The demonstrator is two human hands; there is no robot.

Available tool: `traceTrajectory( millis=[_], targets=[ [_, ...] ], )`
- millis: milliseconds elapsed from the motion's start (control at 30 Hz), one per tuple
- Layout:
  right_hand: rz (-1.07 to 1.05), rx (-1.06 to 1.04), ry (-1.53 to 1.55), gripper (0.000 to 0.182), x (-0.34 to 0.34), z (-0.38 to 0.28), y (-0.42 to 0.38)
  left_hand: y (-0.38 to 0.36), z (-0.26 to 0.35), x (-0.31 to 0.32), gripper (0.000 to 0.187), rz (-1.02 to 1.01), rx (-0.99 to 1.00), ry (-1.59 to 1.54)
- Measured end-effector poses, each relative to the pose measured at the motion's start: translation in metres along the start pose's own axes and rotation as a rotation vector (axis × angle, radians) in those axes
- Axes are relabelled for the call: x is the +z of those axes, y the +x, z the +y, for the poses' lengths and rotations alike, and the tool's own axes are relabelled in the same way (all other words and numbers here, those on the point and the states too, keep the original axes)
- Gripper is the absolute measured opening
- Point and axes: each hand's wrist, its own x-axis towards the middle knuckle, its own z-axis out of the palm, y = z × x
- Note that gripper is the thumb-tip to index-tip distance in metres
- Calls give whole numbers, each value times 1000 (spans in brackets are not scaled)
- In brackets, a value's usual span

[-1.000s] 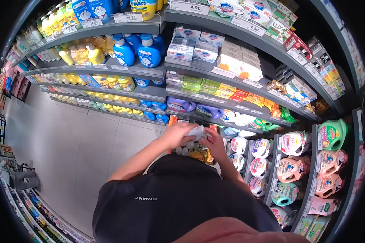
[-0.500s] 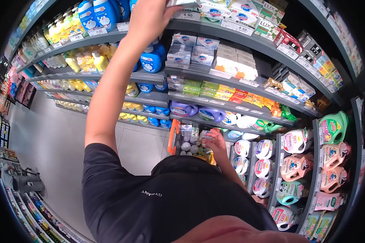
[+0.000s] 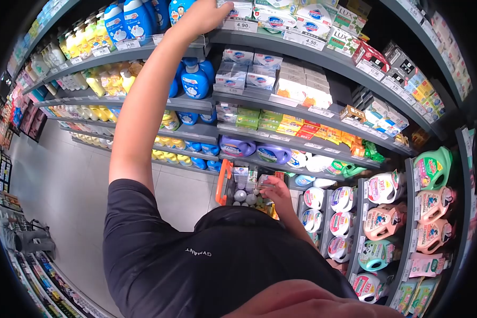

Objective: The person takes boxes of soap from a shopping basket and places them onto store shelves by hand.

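From where I sit: since a sec ago the left hand (image 3: 204,16) has gone up from the basket (image 3: 225,183) to the top shelf (image 3: 281,45), arm at full stretch, and the white soap pack (image 3: 237,9) went with it. Pack now sits at the shelf's front lip above the 4.90 price tag (image 3: 242,25), beside other soap boxes (image 3: 273,20). Looks like it's being shelved, not quite let go. Left fingers curl round the pack's near end, gripping it. Pack lies flat, long axis along the shelf edge, far end pointing right. Right hand (image 3: 275,188) is down in the basket, fingers closed on a small pkg (image 3: 264,180); can't tell what.
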Motion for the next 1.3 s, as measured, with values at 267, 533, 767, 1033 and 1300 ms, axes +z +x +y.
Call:
traceTrajectory(
  millis=[267,533,767,1033,1300],
  targets=[
    [-29,-6,-52,47,2,-2,1,17,-21,14,50,-132,-152,-371],
    [-58,63,-79,49,9,-5,6,20,-38,33,46,66,-40,-250],
    [-105,79,-96,49,13,-7,11,21,-33,23,45,-91,10,-122],
    [-98,99,-53,49,12,-7,10,28,-25,31,44,-124,-210,-476],
    [-42,81,-85,51,-1,5,-5,130,-73,75,53,-27,-16,-192]
  ],
)
